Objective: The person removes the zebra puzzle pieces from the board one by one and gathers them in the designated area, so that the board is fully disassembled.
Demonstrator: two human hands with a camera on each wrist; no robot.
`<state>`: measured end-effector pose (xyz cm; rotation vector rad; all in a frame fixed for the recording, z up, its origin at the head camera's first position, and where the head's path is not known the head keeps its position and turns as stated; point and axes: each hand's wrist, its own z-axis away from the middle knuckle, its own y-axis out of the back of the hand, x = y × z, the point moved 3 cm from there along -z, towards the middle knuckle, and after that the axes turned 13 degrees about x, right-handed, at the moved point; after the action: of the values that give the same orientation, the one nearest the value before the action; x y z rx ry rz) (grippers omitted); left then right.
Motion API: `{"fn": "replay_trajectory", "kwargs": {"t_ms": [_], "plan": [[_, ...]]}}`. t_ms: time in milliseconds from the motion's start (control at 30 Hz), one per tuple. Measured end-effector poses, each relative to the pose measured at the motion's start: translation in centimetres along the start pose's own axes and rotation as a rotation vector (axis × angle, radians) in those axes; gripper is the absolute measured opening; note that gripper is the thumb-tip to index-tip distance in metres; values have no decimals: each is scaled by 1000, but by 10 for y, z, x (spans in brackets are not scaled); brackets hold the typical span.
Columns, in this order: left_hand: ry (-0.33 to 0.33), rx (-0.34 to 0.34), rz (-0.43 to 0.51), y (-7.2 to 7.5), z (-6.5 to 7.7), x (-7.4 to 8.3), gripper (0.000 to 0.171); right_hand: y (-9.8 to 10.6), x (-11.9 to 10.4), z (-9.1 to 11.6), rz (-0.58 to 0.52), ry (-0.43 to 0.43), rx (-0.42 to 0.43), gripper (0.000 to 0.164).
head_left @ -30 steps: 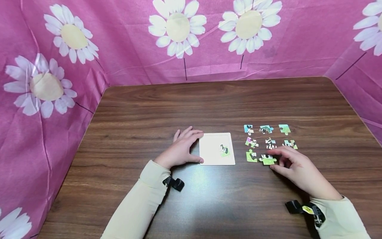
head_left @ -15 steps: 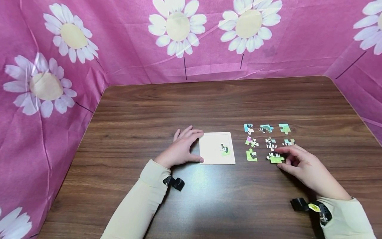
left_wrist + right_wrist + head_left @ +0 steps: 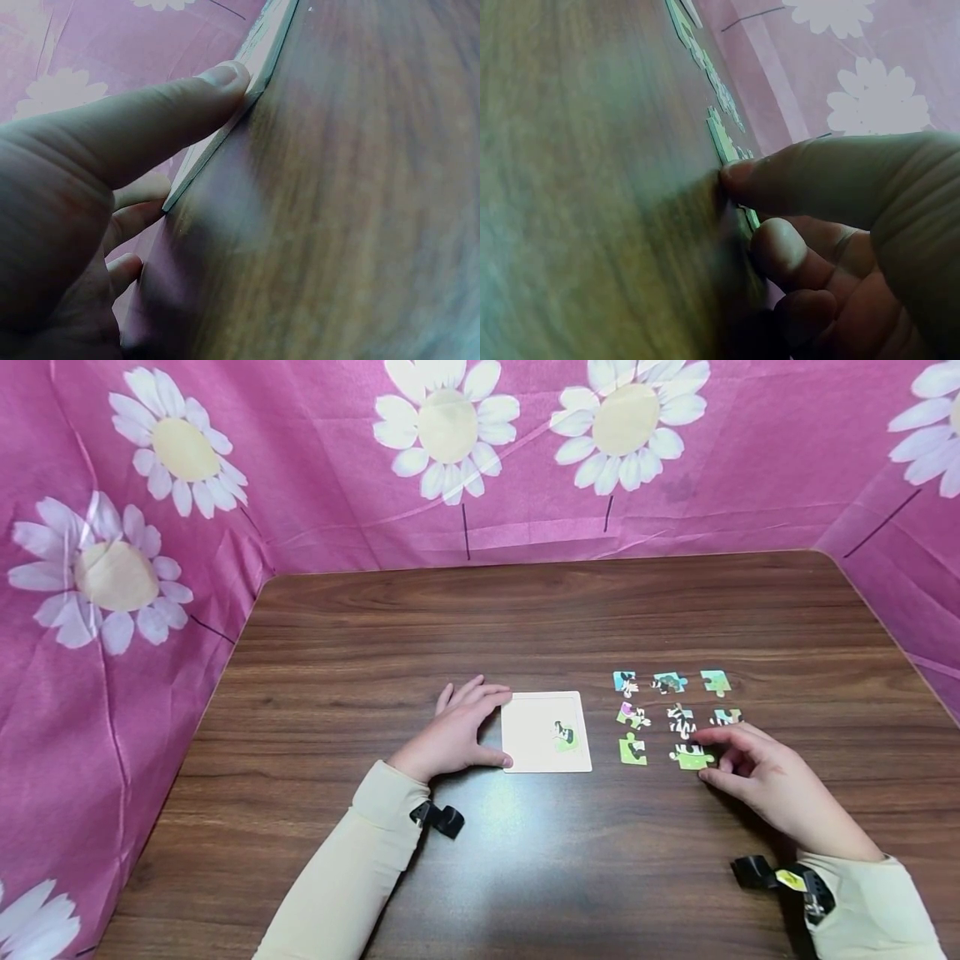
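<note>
My left hand [image 3: 456, 737] reaches along the left side of a square white puzzle board [image 3: 534, 739]. Its thumb touches the near left corner and its forefinger the far left corner, with the fingers spread. One panda piece [image 3: 565, 737] lies on the board's right half. To the right, my right hand [image 3: 757, 781] pinches a green puzzle piece [image 3: 688, 760] with zebra stripes between thumb and forefinger, low at the table. In the right wrist view the thumb presses against the edge of that green piece [image 3: 721, 139]; the forefinger is hidden behind it.
Several other loose pieces lie in rows right of the board, among them a blue-green piece [image 3: 716, 682], a striped piece [image 3: 681, 721] and a green piece [image 3: 632, 750]. The wooden table [image 3: 360, 652] meets a pink flowered cloth [image 3: 315, 452] at the back.
Between one second and half a second ago, my right hand moved right with the green piece, under the middle striped piece. Since then it has stayed nearly still. The left hand has not moved.
</note>
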<state>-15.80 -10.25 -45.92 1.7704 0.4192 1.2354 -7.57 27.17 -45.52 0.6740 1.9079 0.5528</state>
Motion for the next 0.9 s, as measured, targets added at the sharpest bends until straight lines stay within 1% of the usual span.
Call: {"fn": "replay_trajectory", "kwargs": {"t_ms": [133,333,500,700,767,900], "plan": [[6,-3,8,0,0,-1,90,0,-3,-2,-14,3,39,47],[5,-6,4,0,0,-1,90,-6,-12,-6,-34,-30,130,37],[3,-13,9,1,1,1,90,-12,-20,-10,-19,16,166,35],[2,-11,6,1,1,1,90,-25,-34,-14,-8,112,141,37],[1,-9,6,1,1,1,89,-31,-38,-15,-23,144,120,37],[0,-7,6,1,1,1,89,-44,-45,-15,-66,179,73,36]]}}
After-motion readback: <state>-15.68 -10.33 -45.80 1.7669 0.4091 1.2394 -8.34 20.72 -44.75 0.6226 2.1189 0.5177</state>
